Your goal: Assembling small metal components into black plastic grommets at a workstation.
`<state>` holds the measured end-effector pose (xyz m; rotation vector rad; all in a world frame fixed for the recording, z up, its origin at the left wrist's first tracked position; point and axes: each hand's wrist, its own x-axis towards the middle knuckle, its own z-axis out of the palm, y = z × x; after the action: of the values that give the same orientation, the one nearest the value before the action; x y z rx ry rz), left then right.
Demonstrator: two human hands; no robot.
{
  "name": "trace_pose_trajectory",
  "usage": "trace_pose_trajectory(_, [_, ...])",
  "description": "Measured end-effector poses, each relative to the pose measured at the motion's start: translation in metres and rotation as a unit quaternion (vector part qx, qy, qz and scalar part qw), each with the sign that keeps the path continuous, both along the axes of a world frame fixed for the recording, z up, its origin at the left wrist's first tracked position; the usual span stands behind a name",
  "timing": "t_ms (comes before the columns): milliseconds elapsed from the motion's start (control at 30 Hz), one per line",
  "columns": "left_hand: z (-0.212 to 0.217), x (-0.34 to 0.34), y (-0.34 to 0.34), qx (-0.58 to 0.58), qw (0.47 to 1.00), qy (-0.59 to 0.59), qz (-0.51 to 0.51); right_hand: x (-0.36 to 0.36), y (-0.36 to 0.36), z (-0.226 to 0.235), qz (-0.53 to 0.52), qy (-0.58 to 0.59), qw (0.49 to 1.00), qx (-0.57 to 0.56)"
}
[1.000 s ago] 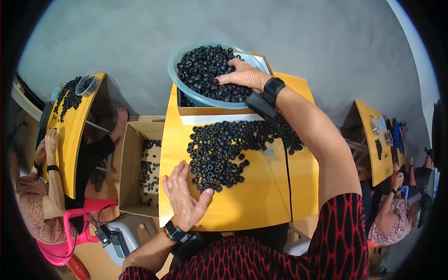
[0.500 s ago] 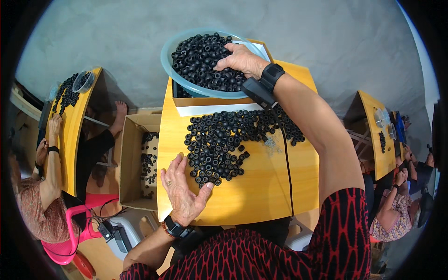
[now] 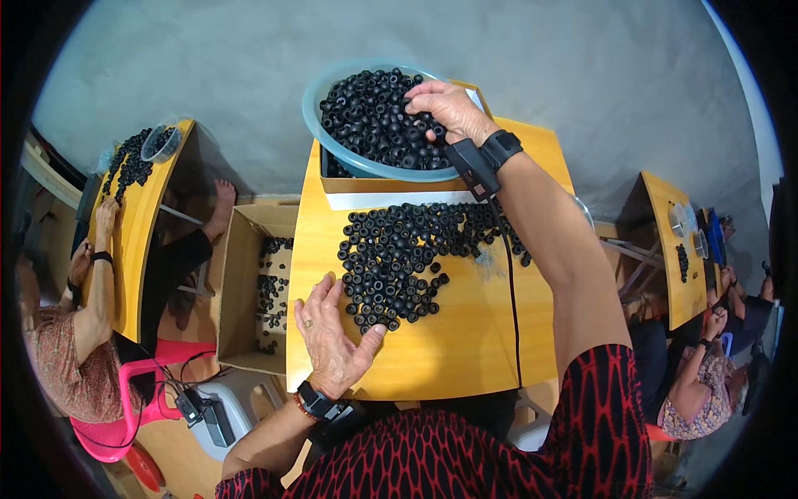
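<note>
Left hand [image 3: 334, 353] splayed, empty, beside rings [image 3: 386, 276]; right hand [image 3: 457, 113] curled over bowl [image 3: 391, 172], hold unclear

Three yellow surfaces [image 3: 449, 358]: centre, nine o'clock, three o'clock. One blue basin [image 3: 312, 115] at twelve, over one shallow carton [image 3: 374, 187]. One deep cardboard box [image 3: 239, 291] at half past eight. One clear tub [image 3: 160, 146] at ten; at least two round containers [image 3: 679, 219] at three. Too many overlapping black rings [image 3: 386, 270] for exact count. One pink chair [image 3: 100, 441] at eight.
</note>
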<state>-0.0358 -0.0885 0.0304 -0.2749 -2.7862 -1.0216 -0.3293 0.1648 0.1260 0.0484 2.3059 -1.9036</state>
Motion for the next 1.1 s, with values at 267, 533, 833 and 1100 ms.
trace_pose_trajectory(267, [-0.001, 0.0, -0.001, 0.002, 1.0, 0.007, 0.002, 0.004, 0.004, 0.004, 0.006, -0.025, 0.996, -0.081])
trace_pose_trajectory(533, [-0.002, 0.005, -0.005, 0.003, 1.0, 0.012, 0.008, 0.016, -0.001, 0.019, -0.018, -0.027, 0.987, -0.16])
trace_pose_trajectory(833, [-0.004, 0.003, -0.001, 0.001, 1.0, 0.022, -0.008, 0.083, 0.013, 0.06, 0.026, 0.011, 0.979, -0.202])
trace_pose_trajectory(1100, [-0.011, 0.003, -0.003, -0.002, 0.999, 0.036, 0.004, 0.199, 0.015, 0.019, -0.007, -0.068, 0.99, -0.122])
